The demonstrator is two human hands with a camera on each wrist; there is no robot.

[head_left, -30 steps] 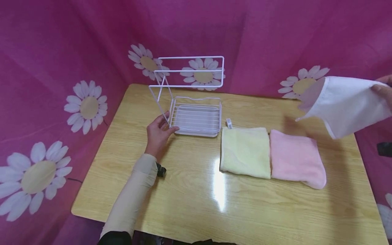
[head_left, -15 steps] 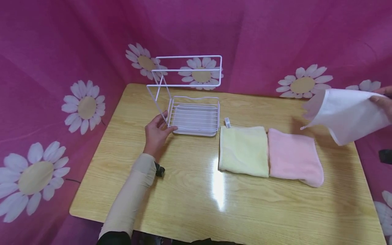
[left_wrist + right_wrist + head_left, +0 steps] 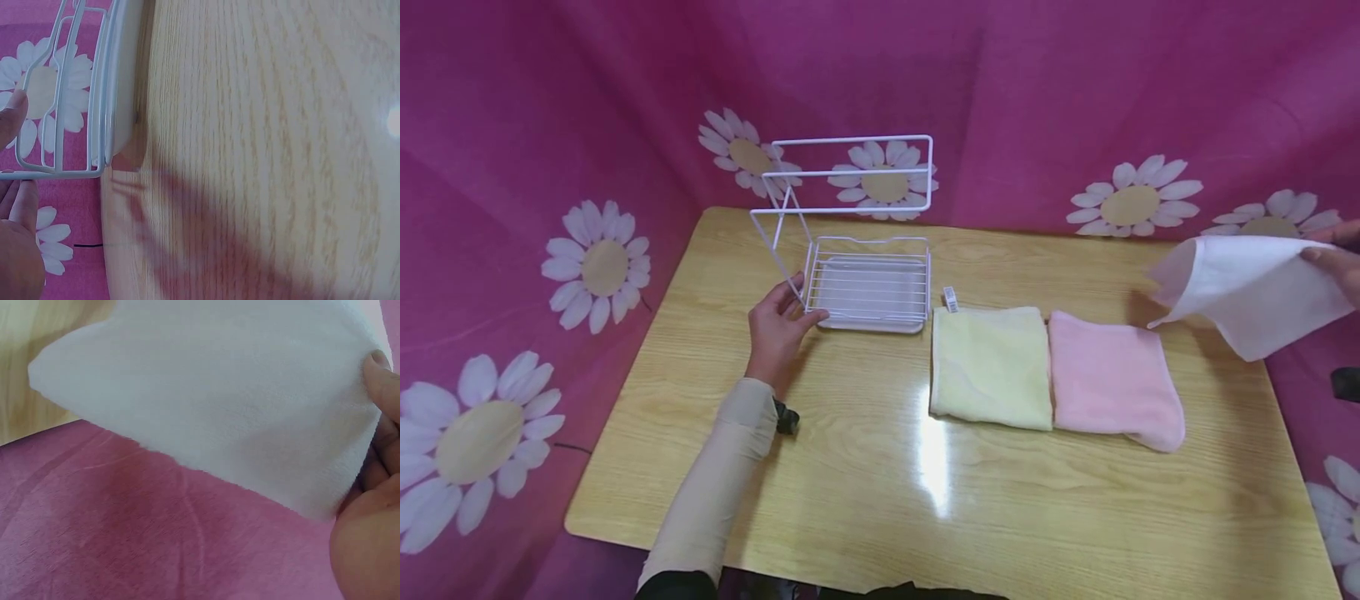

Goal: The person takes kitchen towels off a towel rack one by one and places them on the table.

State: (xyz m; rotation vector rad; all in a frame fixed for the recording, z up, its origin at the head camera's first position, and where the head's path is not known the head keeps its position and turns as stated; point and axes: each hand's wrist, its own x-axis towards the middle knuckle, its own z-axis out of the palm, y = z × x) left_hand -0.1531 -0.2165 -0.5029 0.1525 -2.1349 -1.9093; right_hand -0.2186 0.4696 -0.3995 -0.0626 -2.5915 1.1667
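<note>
My left hand (image 3: 775,327) grips the lower left corner of a white wire rack (image 3: 868,239), thumb at the front and fingers behind the side wire. In the left wrist view the thumb (image 3: 14,115) lies inside the rack's frame. At the far right, my right hand (image 3: 1336,260) pinches one end of a white towel (image 3: 1255,287), which hangs above the table's right side. The right wrist view shows the thumb (image 3: 382,384) on top of the towel. A folded yellow towel (image 3: 991,368) and a pink towel (image 3: 1112,375) lie side by side on the table.
The rack has a shallow white tray (image 3: 871,327) at its base. A small paper tag (image 3: 951,299) sticks out from the yellow towel. The wooden table (image 3: 850,483) meets a magenta flowered curtain (image 3: 1000,108) behind and at the sides.
The white towel has sunk a little towards the table, and its hanging end has shifted. My left hand keeps its grip on the rack; the whole head view has drifted slightly.
</note>
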